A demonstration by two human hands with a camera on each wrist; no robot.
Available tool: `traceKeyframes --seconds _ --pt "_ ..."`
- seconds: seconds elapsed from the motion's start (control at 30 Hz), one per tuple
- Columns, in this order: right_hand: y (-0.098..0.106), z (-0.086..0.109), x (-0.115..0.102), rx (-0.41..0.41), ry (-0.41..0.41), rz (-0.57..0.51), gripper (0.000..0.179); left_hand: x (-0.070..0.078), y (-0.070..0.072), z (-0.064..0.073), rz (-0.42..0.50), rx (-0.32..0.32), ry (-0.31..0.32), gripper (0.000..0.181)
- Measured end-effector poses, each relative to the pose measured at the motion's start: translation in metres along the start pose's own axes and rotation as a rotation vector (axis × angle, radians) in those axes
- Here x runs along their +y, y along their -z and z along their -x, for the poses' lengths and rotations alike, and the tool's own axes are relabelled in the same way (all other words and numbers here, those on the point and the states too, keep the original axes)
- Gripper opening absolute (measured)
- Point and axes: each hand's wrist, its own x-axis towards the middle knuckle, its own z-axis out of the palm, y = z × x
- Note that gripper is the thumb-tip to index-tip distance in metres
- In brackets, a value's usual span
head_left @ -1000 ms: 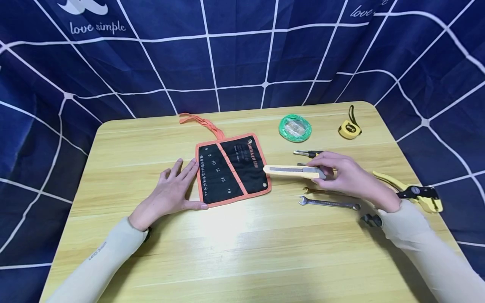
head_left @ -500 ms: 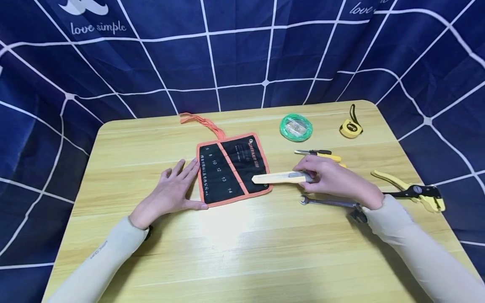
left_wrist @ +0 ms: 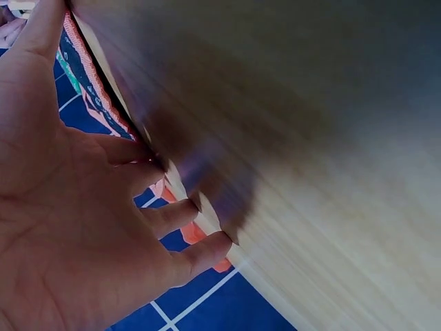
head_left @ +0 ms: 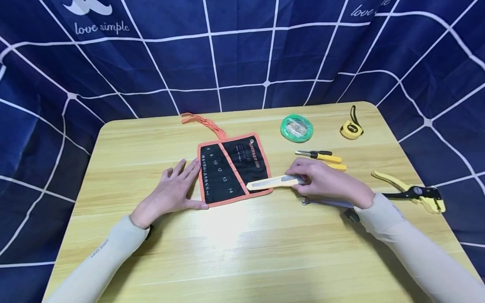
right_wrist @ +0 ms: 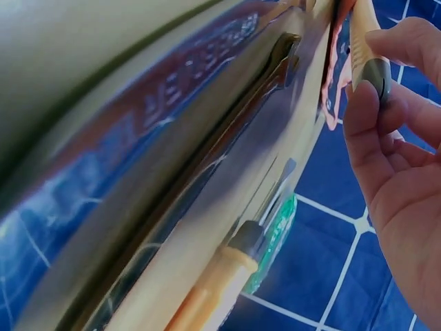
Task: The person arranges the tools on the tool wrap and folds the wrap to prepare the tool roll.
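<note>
A black tool pouch (head_left: 219, 172) with orange trim and printed sizes lies flat on the table. My left hand (head_left: 170, 191) rests at its left edge, fingers spread straight, thumb at the lower left corner. My right hand (head_left: 322, 181) pinches a pale yellow utility knife (head_left: 270, 183) by its grey end. The knife's front tip overlaps the lower right pocket of the pouch, near the orange divider. In the right wrist view thumb and fingers close round the knife's grey end (right_wrist: 375, 79). Beneath the right hand, a combination wrench (head_left: 326, 203) is partly hidden.
Screwdrivers with yellow handles (head_left: 329, 158) lie behind the right hand. Yellow-and-black wire strippers (head_left: 417, 192) are at the right edge. Farther back are a coil of green wire (head_left: 297, 128) and a yellow tape measure (head_left: 351, 128). A blue checked curtain (head_left: 242, 54) surrounds the table.
My right hand has moved left and slightly toward me, bringing the utility knife from the pouch's right edge over its lower right pocket. The left hand has stayed at the pouch's edge.
</note>
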Motion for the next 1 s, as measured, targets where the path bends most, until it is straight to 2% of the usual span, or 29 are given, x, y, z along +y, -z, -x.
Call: traceKeyframes --seconds 0.2,0.47,1.0 --pt "-0.004 -0.005 -0.004 -0.038 -0.002 -0.046 0.031 0.000 0.000 0.000 -0.011 -0.002 0.001 0.131" --pt "-0.008 -0.015 -0.010 -0.100 -0.059 -0.067 0.032 -0.001 0.000 0.000 -0.009 -0.001 -0.005 0.130" --pt "-0.024 -0.036 -0.021 -0.133 -0.001 -0.031 0.033 -0.002 -0.003 0.001 -0.013 0.018 -0.023 0.129"
